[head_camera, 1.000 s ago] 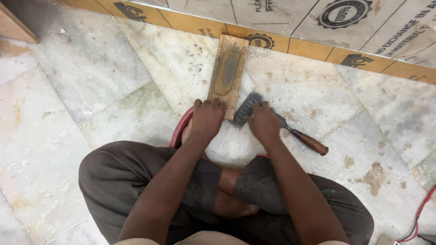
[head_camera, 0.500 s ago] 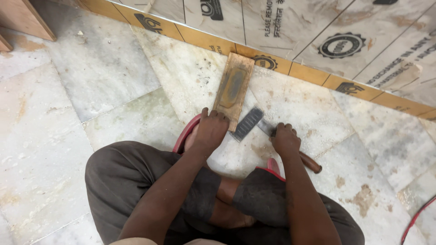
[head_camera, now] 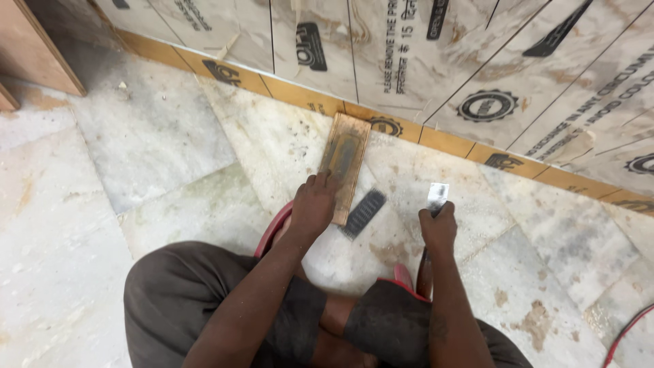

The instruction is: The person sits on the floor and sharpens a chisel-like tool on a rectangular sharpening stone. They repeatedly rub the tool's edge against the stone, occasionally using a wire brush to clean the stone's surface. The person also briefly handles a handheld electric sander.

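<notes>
The wooden block (head_camera: 345,165) lay on the marble floor (head_camera: 157,150), its far end near the wall's skirting (head_camera: 300,95). The file (head_camera: 363,212) lay just right of it, the chisel (head_camera: 434,204) farther right.

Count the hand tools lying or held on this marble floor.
2 in view: a flat wooden block under the left hand, and a metal-bladed tool gripped upright in the right hand. Others may be hidden.

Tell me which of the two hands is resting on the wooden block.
The left hand: its fingers lie on the near end of the wooden block on the floor. The right hand is apart from it, gripping a scraper raised upright.
</notes>
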